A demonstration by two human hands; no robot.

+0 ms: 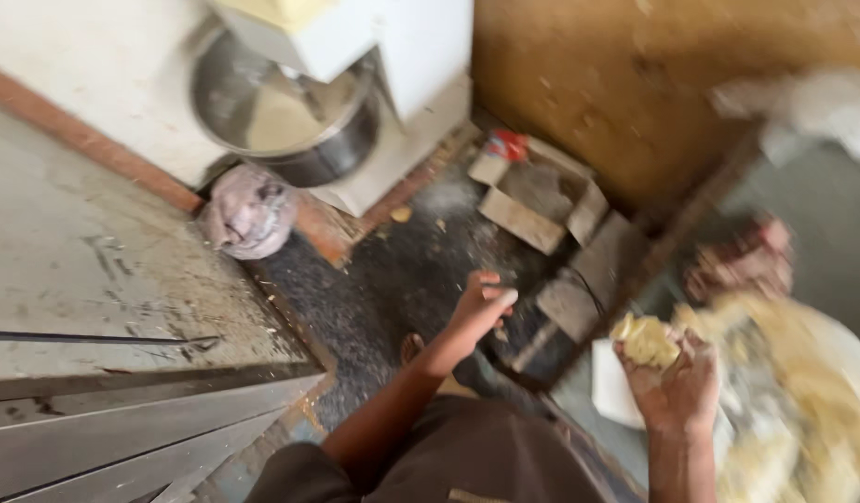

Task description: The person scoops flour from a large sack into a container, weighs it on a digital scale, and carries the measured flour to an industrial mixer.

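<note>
My right hand point(679, 384) is closed around a lump of pale yellow dough point(646, 339), held above the edge of a work surface at the right. A large heap of the same dough point(802, 391) lies just right of it. My left hand point(481, 307) hangs out in front of me over the dark floor, fingers loosely curled, holding nothing. The picture is blurred by motion.
A white floor mixer with a steel bowl point(290, 121) stands at the top. A crumpled cloth point(248, 212) lies at its base. An open cardboard box point(537, 196) sits on the floor by a brown wall. A metal tabletop point(85, 270) fills the left. Another person's hand point(739, 265) rests on the dough heap.
</note>
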